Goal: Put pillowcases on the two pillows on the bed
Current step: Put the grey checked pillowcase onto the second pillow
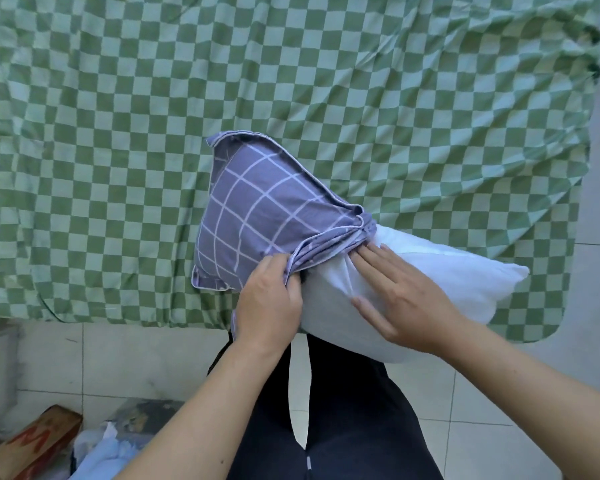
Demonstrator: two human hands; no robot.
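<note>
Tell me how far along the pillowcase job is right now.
Done: the purple grid-patterned pillowcase already covers one end of the white pillow. In hand: the left hand grips the case's bunched opening while the right hand lies flat on the bare pillow. Left: most of the pillow still sticks out uncovered. No second pillow shows on the green checkered bedsheet, so its state cannot be told.

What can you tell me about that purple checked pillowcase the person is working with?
The pillowcase is soft purple-grey cloth with a grid of thin white lines and a flat border seam. It covers only the far part of a white pillow, its open end bunched in folds round the pillow's middle. The covered end points up and away over the green checked bedsheet. The left hand grips the bunched edge; the right hand lies flat on the bare pillow, fingertips at the gathered cloth.
</note>
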